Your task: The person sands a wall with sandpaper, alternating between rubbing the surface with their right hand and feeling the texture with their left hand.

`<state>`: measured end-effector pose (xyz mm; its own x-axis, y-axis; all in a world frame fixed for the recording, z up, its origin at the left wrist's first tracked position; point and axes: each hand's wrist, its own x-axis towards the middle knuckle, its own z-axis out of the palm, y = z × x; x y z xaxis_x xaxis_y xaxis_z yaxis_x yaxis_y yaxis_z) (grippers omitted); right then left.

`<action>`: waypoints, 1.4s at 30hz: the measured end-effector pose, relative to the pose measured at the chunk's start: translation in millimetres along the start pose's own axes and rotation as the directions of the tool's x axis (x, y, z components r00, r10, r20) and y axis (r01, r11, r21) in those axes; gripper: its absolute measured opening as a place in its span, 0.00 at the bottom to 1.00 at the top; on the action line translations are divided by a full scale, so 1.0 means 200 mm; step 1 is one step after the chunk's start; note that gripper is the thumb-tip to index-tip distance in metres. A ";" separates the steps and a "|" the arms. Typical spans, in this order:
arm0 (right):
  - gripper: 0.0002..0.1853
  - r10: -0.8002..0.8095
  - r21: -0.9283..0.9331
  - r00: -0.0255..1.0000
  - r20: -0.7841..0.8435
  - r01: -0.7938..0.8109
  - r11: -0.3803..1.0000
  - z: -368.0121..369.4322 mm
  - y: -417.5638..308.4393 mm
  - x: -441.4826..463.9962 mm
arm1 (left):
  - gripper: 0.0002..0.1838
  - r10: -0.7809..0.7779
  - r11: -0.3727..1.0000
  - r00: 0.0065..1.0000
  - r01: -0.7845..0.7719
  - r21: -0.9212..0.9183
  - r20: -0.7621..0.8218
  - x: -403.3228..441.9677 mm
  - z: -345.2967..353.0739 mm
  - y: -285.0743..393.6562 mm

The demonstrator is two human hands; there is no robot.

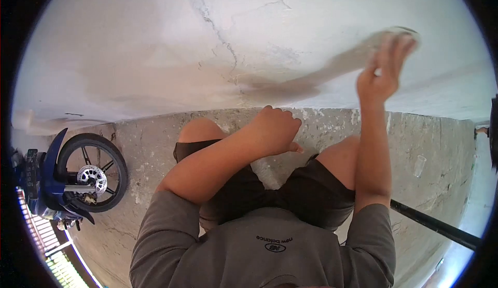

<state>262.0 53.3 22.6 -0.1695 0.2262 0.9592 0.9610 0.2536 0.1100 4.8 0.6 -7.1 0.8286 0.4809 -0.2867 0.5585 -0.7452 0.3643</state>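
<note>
Across the upper half of the view spreads a pale wall (140, 39), meeting a worn concrete floor (425, 184) with whitish flecks near its edge. At the far left stands a blue motorcycle (46, 171), its black front wheel (121, 166) pointing along the floor near the wall. Facing the wall, low down with knees apart, is a person in a grey shirt (233, 246) and dark shorts (228, 202). Beside the right elbow a dark pole (436, 225) slants above the floor, and left of centre a jagged crack (222, 40) runs down the wall.

The right grip (381, 78), at the end of a raised arm, is up at the wall on the right side, fingers extended and close together. It is blurred, so whether it clamps something or only presses cannot be told. The left grip (275, 130) is curled in on itself between the knees, with nothing visible in it. Over on the right, a clear cup (419, 166) lies on the floor.

Smallest is a pale piece (406, 29) with a dark curved edge at the right fingertips, seemingly between them and the wall. The step in hand looks like rubbing that spot; a further stroke would call for even pressure, the piece kept flat under the fingers.
</note>
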 end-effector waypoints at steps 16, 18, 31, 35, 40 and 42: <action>0.20 0.076 0.114 0.977 -0.197 -0.055 0.992 0.04 0.04 0.13 | 0.34 -0.030 1.000 0.999 0.029 -0.005 -0.026 -0.02 -0.01 0.00; 0.20 0.105 0.167 0.967 -0.233 -0.067 0.984 0.09 -0.07 0.08 | 0.33 -0.016 1.000 1.000 0.016 -0.018 -0.005 -0.02 -0.01 0.00; 0.20 0.002 0.147 0.998 -0.062 0.007 0.989 0.02 -0.10 0.05 | 0.33 0.016 1.000 1.000 -0.016 -0.019 0.014 0.00 -0.02 0.00; 0.20 0.013 0.145 0.993 -0.117 0.004 0.989 0.01 0.00 0.13 | 0.33 0.015 1.000 0.999 -0.016 -0.023 -0.037 0.00 0.01 -0.01; 0.19 0.039 0.151 0.999 -0.017 -0.036 0.988 0.01 -0.18 0.06 | 0.33 0.020 0.999 1.000 -0.019 -0.046 0.015 0.01 0.01 -0.01; 0.19 -0.008 0.172 0.999 -0.045 0.015 0.985 0.02 -0.14 0.07 | 0.33 0.013 0.999 1.000 -0.013 -0.030 0.011 0.02 0.00 -0.01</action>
<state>231.9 52.9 32.8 -0.1668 0.1813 0.9692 0.9062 0.4155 0.0783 6.7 3.3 -8.4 0.8353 0.4659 -0.2920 0.5489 -0.7371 0.3941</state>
